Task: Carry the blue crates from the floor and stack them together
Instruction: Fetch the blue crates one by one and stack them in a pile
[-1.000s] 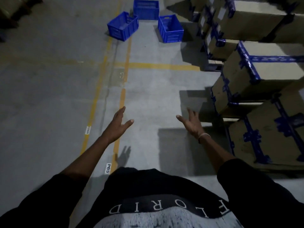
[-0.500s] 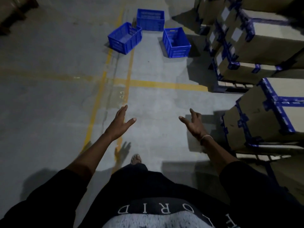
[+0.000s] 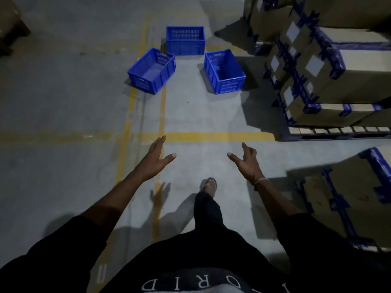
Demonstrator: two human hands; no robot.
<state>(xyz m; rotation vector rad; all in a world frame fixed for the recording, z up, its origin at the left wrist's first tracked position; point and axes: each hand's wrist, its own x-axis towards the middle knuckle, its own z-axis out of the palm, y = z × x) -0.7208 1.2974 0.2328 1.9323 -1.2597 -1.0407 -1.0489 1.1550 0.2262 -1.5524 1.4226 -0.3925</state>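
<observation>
Our shirt (image 3: 196,278) carries white letters, upside down from this view; we read "O R I D" with more letters cut off either side. A small white floor marking (image 3: 101,273) sits near the lower left by a yellow line, too blurred to read. The boxes (image 3: 330,66) stacked at right show pale blank-looking labels and blue tape; no text readable on them.

Three blue crates sit on the floor (image 3: 63,92) ahead, well apart from our hands, none stacked. Left crate (image 3: 152,71) is turned at an angle, touching a yellow line (image 3: 162,111); it looks empty. Right crate (image 3: 224,71) stands near the boxes, also looks empty. Back crate (image 3: 185,40) is behind and between the other two; we see mostly its slotted wall, so contents cannot be told.

Left hand (image 3: 155,160) is held out in the air, fingers straight, thumb spread, holding nothing. Right hand (image 3: 246,162) is also out in the air, fingers loosely bent, thumb pointing inward, holding nothing; a thin band (image 3: 262,180) is on that wrist. The hands are apart, palms roughly facing each other.

One sandalled foot (image 3: 208,186) is forward on the floor between the hands. More taped boxes (image 3: 349,193) sit on a pallet at lower right.
</observation>
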